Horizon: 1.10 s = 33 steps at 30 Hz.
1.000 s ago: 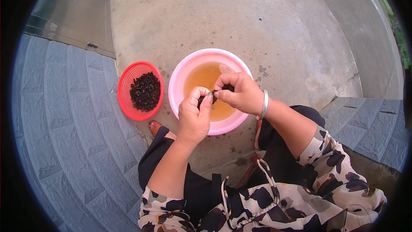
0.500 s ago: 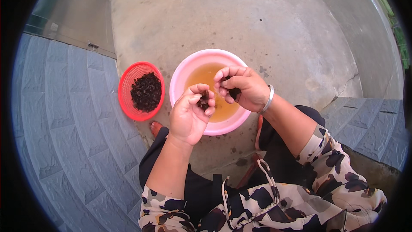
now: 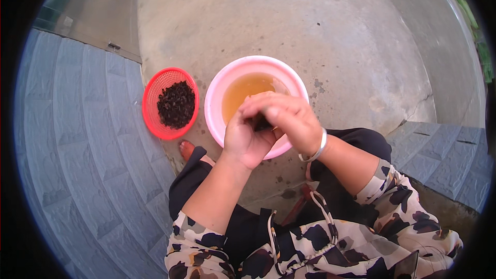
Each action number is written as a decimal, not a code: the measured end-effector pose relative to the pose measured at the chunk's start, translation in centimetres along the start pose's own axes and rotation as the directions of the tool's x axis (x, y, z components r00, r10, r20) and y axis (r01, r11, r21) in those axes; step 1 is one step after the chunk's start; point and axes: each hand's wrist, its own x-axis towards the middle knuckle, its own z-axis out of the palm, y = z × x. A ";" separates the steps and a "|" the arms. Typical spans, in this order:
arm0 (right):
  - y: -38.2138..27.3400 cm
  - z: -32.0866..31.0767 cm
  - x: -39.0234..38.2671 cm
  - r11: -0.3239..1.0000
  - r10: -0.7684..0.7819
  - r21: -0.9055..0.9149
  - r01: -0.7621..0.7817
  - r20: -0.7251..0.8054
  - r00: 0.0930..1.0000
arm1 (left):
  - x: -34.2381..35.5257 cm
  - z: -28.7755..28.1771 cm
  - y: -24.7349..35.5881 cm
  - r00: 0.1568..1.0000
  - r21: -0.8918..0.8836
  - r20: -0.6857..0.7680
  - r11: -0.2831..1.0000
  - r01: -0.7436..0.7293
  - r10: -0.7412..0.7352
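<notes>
Over the near part of a pink basin of cloudy yellow-brown water, my two hands are brought together. My left hand is cupped below, palm up, around dark wood ear mushroom. From above, my right hand, with a silver bangle at its wrist, closes over the same dark pieces. Its fingers hide much of what is held and the left fingertips. To the left, a red mesh basket holds a heap of dark, crinkled wood ear mushrooms.
The basin and basket stand on a stained concrete floor. Blue-grey tiled wall runs along the left, with a metal door panel beyond it. My foot is just below the basket, and another tiled block lies at the right.
My hands were apart, each with dark mushroom in its fingers. They have come together, the right moving down and over the left, which has turned more palm up.
</notes>
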 end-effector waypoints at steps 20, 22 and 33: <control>-0.5 -3.6 -0.4 0.916 0.383 -0.023 -0.400 -0.239 0.892 | 0.2 0.0 1.1 0.993 -0.126 0.120 0.992 0.028 -0.013; -0.3 -3.2 -0.4 0.921 0.210 -0.291 -0.259 -0.188 0.959 | 0.1 0.0 1.2 0.994 -0.136 0.106 0.991 0.019 -0.004; -0.6 -1.1 0.2 0.750 -0.144 -0.659 0.055 -0.081 0.986 | -0.1 -1.1 0.7 0.988 -0.065 0.155 0.997 0.034 -0.023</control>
